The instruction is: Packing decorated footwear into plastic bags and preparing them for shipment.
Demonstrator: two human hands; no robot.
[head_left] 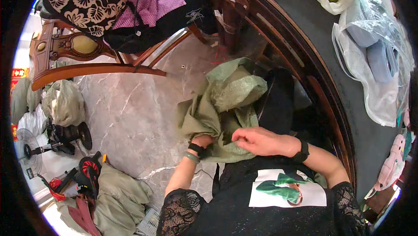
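Observation:
A green woven sack [200, 118] lies bunched up over my lap, its mouth crumpled and folded over. My left hand [203, 141] reaches into its folds from the near side, and the fabric hides the fingers. At the near edge of the same sack, my right hand [257, 141] has its fingers curled together in a pinch on the cloth. What lies inside the sack cannot be made out.
A wooden chair [87, 71] piled with patterned cloth stands at far left. Filled bags [65, 103], a fan [31, 150] and another green sack [115, 201] rest at left. To my right, a dark table [344, 123] with a curved wooden edge carries plastic bags [374, 48].

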